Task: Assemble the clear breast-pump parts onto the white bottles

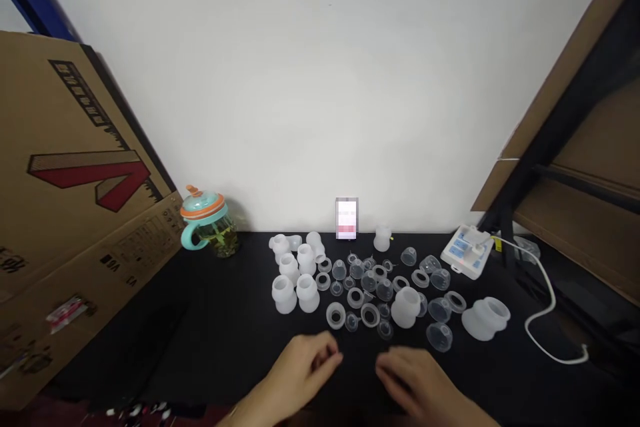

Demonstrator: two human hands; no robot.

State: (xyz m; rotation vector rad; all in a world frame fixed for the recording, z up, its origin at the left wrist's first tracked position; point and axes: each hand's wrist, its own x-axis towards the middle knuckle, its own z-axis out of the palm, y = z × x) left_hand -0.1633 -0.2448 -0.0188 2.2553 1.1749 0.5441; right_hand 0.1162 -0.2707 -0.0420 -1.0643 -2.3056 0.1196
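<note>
My left hand [300, 370] rests on the black tabletop [215, 327] near its front edge, fingers curled in loosely with nothing visible in them. My right hand [417, 383] lies beside it, palm down, fingers bent and holding nothing I can see. Just beyond both hands lies a scatter of several translucent white plastic parts: bulbous cups [284, 293], small rings [336, 315] and clear domed caps [440, 337]. A larger white cup [406, 307] stands upright ahead of my right hand, and another large one [486, 317] lies on its side at the right.
A teal and orange handled cup [207, 223] stands at the back left beside a large cardboard box [75, 213]. A white device [467, 251] with a white cable [545, 310] sits at the back right. A small card [347, 218] leans on the wall. Brown boards rise at right.
</note>
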